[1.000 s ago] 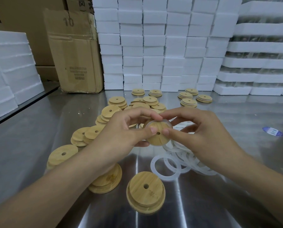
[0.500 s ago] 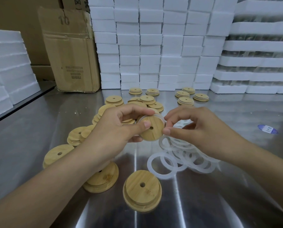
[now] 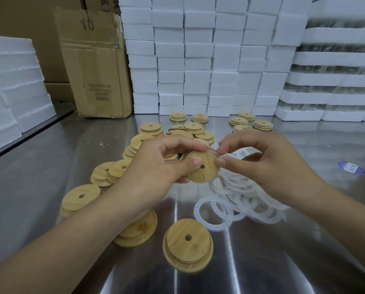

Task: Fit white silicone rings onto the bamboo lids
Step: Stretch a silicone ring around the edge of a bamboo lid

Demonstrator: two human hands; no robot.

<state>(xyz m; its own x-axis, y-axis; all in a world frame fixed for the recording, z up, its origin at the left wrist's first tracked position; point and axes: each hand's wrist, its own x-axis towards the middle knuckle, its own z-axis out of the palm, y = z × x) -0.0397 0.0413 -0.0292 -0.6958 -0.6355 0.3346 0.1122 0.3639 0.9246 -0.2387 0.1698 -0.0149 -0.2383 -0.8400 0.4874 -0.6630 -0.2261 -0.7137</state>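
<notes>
My left hand [image 3: 156, 166] grips a round bamboo lid [image 3: 202, 172] with a small hole, held on edge above the steel table [image 3: 39, 166]. A white silicone ring [image 3: 211, 153] runs around the lid's upper rim. My right hand [image 3: 268, 162] pinches that ring at the lid's right edge between thumb and forefinger. A pile of loose white silicone rings [image 3: 236, 200] lies under my right hand. Several bare bamboo lids [image 3: 188, 242] lie in front and to the left; more lids [image 3: 198, 130] sit stacked behind the hands.
Stacks of white foam blocks [image 3: 209, 60] wall off the back and right. A worn cardboard box [image 3: 96, 66] stands at the back left, with foam slabs [image 3: 11, 81] at the far left. A blue-and-white sticker [image 3: 350, 167] lies on the table at the right.
The lid has stayed between both hands. My right fingers have shifted along the rim to the lid's upper right edge, working the ring around it.
</notes>
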